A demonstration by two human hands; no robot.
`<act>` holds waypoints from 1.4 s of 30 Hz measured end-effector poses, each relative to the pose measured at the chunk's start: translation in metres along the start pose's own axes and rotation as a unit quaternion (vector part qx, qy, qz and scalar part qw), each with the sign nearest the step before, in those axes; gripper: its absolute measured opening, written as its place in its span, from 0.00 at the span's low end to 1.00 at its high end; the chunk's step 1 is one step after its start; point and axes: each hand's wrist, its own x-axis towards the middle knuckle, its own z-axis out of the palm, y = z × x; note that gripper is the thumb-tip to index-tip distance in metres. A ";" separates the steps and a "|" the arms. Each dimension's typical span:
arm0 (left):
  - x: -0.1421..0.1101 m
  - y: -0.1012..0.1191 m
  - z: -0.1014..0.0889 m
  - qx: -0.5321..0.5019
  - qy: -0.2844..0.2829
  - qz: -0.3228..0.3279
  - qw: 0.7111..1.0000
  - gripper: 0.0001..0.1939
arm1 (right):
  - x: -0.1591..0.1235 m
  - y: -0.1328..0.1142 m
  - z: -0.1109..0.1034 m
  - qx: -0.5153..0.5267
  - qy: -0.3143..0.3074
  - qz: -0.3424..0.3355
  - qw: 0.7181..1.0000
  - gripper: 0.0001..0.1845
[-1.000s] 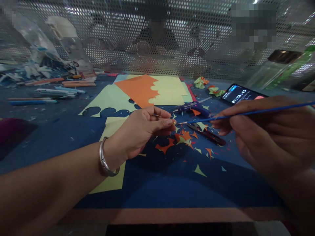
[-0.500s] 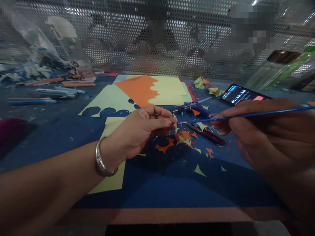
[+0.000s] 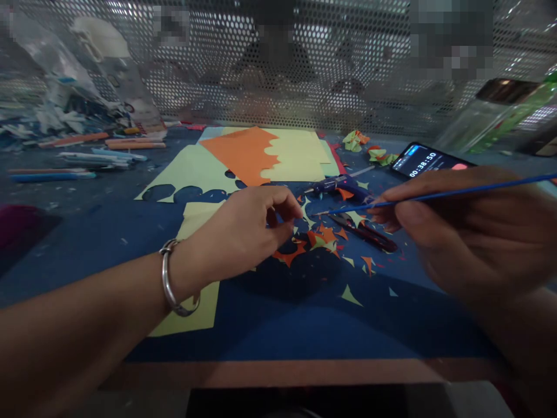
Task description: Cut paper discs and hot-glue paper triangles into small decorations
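My right hand [image 3: 474, 226] is closed around a thin blue stick like a fine paintbrush [image 3: 452, 194], its pale narrow tip pointing left. Left of that tip, apart from it, is my left hand [image 3: 248, 229], with a silver bangle on the wrist. Its index finger and thumb curl together in a pinch; anything between them is hidden. Below and behind the fingertips lie orange and pale green paper scraps [image 3: 324, 237]. Dark-handled snips [image 3: 369, 235] and a blue glue gun [image 3: 339, 184] lie beyond, between the hands. A yellow paper sheet [image 3: 204, 307] is partly under my left forearm.
Orange paper [image 3: 241, 151] with a scalloped edge lies over yellow and green sheets [image 3: 300, 154]. A phone showing a timer [image 3: 424, 159] is behind my right hand. Felt pens [image 3: 104, 155] and a bottle [image 3: 130, 87] stand or lie left; a perforated metal panel [image 3: 209, 75] rises behind.
My left hand has drawn slightly left and turned more palm-down, away from the stick's tip. A small pale bit seen at its fingertips no longer shows. My right hand keeps the stick, shifted slightly left.
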 end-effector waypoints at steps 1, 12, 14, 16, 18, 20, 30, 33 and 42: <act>0.000 -0.001 -0.001 0.031 -0.020 0.003 0.999 0.05 | -0.001 0.000 0.000 -0.007 0.001 0.002 1.000 0.19; 0.004 -0.009 0.008 0.135 -0.091 0.072 0.984 0.07 | -0.001 0.000 -0.003 -0.036 -0.023 0.004 0.999 0.11; 0.004 -0.011 0.010 0.147 -0.075 0.076 0.983 0.06 | 0.000 -0.001 -0.002 -0.024 -0.033 0.006 0.999 0.09; 0.004 -0.012 0.011 0.150 -0.075 0.078 0.983 0.05 | 0.001 -0.002 -0.001 -0.006 -0.042 0.010 0.999 0.09; 0.004 -0.012 0.011 0.148 -0.088 0.075 0.982 0.04 | 0.001 -0.002 -0.001 0.002 -0.046 0.008 0.999 0.10; 0.004 -0.010 0.011 0.142 -0.092 0.077 0.982 0.04 | 0.001 -0.002 0.000 0.002 -0.044 0.002 0.999 0.10; 0.007 -0.006 0.003 -0.051 -0.019 -0.006 0.998 0.06 | 0.002 -0.005 -0.003 -0.005 -0.020 0.016 1.000 0.12; 0.009 -0.007 0.006 -0.132 -0.012 -0.018 0.991 0.07 | 0.003 -0.008 -0.003 -0.012 -0.021 0.002 1.000 0.12; 0.010 -0.002 0.007 -0.270 -0.009 -0.056 0.961 0.08 | 0.008 -0.011 -0.004 -0.054 -0.046 -0.034 0.997 0.09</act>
